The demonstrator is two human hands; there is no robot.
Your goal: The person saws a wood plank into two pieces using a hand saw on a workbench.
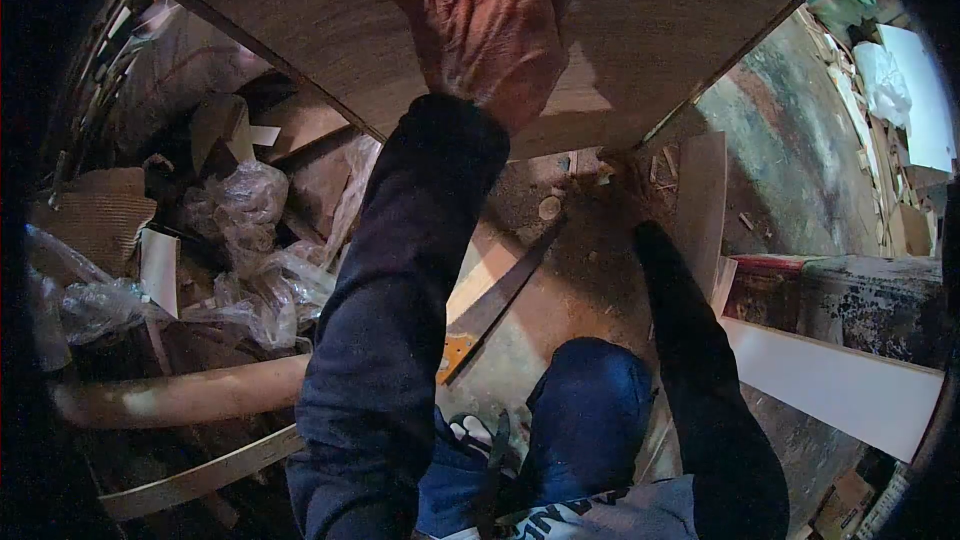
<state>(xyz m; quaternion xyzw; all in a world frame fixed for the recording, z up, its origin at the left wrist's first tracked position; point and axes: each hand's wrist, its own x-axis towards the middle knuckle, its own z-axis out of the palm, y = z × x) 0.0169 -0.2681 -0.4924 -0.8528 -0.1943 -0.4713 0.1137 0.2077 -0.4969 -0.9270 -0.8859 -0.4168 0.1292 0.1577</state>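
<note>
A large brown wooden panel [350,40] fills the top of the view, its lower edge close to the floor. My left hand [485,35] lies over it, fingers bent around the edge of a cut-out; the fingertips run out of view. My right arm in its dark sleeve [690,340] reaches forward to the panel's lower edge. In the deep shadow there, my right hand [612,190] is barely visible and its fingers are hidden. Between the arms, what looks like a handsaw [510,280] with a yellow-orange end lies on the floor.
Crumpled clear plastic [250,210], corrugated cardboard [95,215] and a thick brown tube [190,395] litter the left side. A white board [835,380] and a dark, paint-worn block [840,295] are at the right. My bent knee [590,410] is below.
</note>
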